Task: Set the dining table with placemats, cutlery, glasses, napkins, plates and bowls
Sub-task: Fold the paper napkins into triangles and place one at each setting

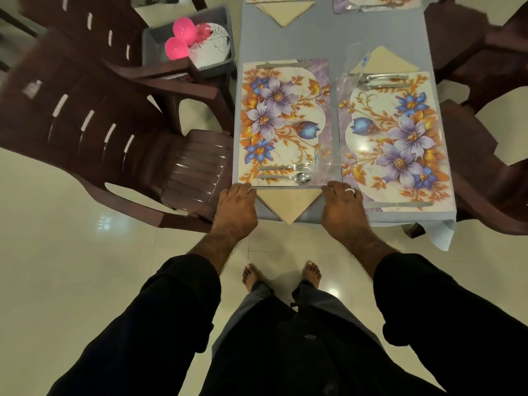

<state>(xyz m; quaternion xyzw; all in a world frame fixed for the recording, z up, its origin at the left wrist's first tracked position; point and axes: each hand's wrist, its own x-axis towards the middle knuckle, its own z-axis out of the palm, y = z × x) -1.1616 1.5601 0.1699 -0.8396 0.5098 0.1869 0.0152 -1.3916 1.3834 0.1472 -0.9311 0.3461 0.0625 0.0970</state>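
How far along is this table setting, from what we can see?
Done: floral placemats are laid, with a fork, spoon and clear glasses out. In hand: both the left hand and right hand rest at the corners of a folded beige napkin. Left: plates and pink bowls wait in the grey bin.

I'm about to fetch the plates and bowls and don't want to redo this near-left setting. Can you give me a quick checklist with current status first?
1. Beige folded napkin at the near edge of the floral placemat, tip pointing off the table: ok.
2. Left hand and right hand rest at the napkin's corners, holding nothing: ok.
3. Steel fork and steel spoon lying side by side on the placemat's near end: ok.
4. Clear drinking glass beside the fork: faint outline only, cannot tell if upright.
5. Plate or bowl on this placemat: not ok, none yet.
6. Pink bowls and white patterned plates in the grey bin on the chair: ok.
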